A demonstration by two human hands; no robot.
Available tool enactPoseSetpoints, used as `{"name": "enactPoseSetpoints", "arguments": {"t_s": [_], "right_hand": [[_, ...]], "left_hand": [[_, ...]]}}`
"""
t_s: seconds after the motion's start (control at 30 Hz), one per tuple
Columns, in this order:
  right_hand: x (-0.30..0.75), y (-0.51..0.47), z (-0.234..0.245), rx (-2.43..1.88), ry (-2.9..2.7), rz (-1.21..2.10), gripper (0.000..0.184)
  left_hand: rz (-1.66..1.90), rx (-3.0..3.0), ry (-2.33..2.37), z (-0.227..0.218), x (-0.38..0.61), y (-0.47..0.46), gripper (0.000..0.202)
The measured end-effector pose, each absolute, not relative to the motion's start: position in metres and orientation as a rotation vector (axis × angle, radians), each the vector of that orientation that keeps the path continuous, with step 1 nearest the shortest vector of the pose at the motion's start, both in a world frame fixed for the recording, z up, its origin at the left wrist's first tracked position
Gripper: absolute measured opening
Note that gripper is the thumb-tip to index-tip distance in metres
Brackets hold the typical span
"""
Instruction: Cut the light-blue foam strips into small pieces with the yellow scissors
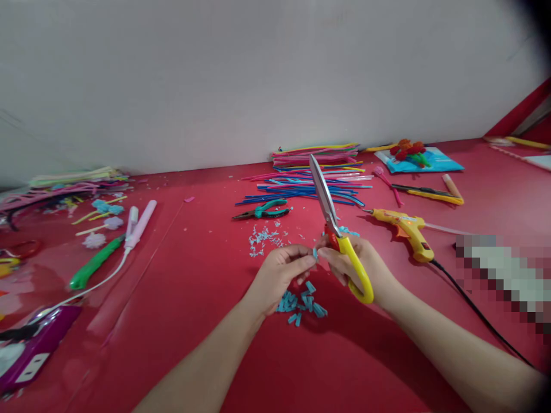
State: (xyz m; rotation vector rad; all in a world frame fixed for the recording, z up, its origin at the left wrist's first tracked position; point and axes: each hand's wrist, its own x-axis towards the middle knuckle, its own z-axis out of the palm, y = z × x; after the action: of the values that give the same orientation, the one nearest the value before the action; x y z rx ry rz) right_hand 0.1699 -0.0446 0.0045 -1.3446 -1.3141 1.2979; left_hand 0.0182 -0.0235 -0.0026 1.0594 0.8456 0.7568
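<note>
My right hand (365, 264) holds a pair of scissors (325, 192) with yellow and red handles, blades together and pointing up and away. Its fingertips also meet a small light-blue piece (315, 253), perhaps pipe cleaner. On the same piece, my left hand (284, 269) is closed in a pinch. Short blue cut pieces (307, 301) lie in a pile just below my hands. Pale blue clippings (262, 238) are scattered beyond my left hand. More blue bits (348, 231) show behind the right hand, partly covered by it.
Pliers (262, 211) lie ahead, before bundles of coloured pipe cleaners (301, 186). At right are a yellow glue gun (402, 226) with a trailing cord and a utility knife (428, 193). Leftward sit a pink hair-iron-like tool (140, 226), a green-handled tool (97, 264) and a purple power strip (41, 344).
</note>
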Motion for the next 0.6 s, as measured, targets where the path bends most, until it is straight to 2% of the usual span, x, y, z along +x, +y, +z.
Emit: {"name": "enactPoseSetpoints", "arguments": {"t_s": [0.37,0.6], "right_hand": [[0.1714,-0.045,0.0081,-1.293,-1.313,1.428,0.01],[0.1718,-0.0443,0.005,-1.446,-1.477,1.192,0.008]], "left_hand": [[0.627,1.194,0.851,-0.0022,0.0163,-0.0232,0.012],[0.741,1.19,0.966,-0.0011,0.0181,-0.0232,0.011]]}}
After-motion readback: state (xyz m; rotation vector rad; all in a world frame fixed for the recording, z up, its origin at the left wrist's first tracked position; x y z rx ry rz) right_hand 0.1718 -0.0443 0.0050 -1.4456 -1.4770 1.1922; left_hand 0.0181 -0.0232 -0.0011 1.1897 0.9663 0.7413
